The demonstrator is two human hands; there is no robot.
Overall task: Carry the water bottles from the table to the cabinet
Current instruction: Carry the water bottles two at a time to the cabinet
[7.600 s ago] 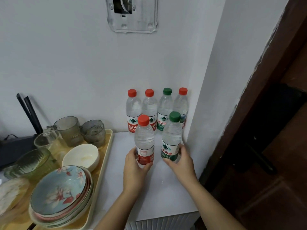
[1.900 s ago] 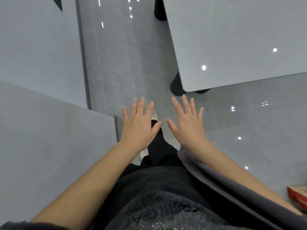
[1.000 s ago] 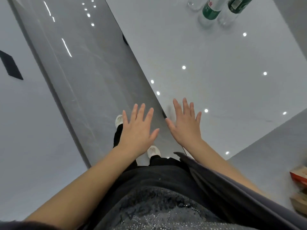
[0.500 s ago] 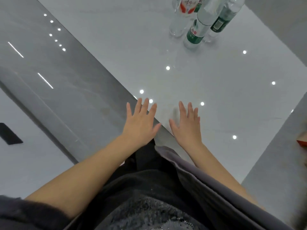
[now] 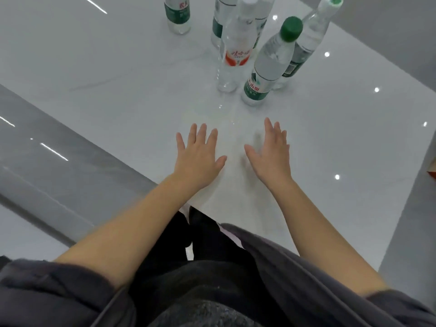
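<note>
Several clear water bottles stand upright on the glossy white table (image 5: 118, 74). Nearest me are a green-capped bottle with a green label (image 5: 269, 64) and, just left of it, a bottle with a red-orange label (image 5: 233, 53). Another green-label bottle (image 5: 304, 48) stands behind on the right, one (image 5: 220, 22) behind the red-label bottle, and one (image 5: 178, 14) apart at the far left. My left hand (image 5: 199, 156) and my right hand (image 5: 269, 154) hover over the table, fingers spread and empty, a short way in front of the two nearest bottles.
The table's near-left edge runs diagonally, with shiny grey floor (image 5: 47, 161) beyond it. The table's right edge drops to grey floor (image 5: 412, 208), where a red-and-white thing (image 5: 433, 172) shows at the frame border. My dark clothing fills the bottom.
I have come up to the table from the cabinet, where I held two bottles. Over the last second the bottles grew nearer and both empty hands moved out over the tabletop.
</note>
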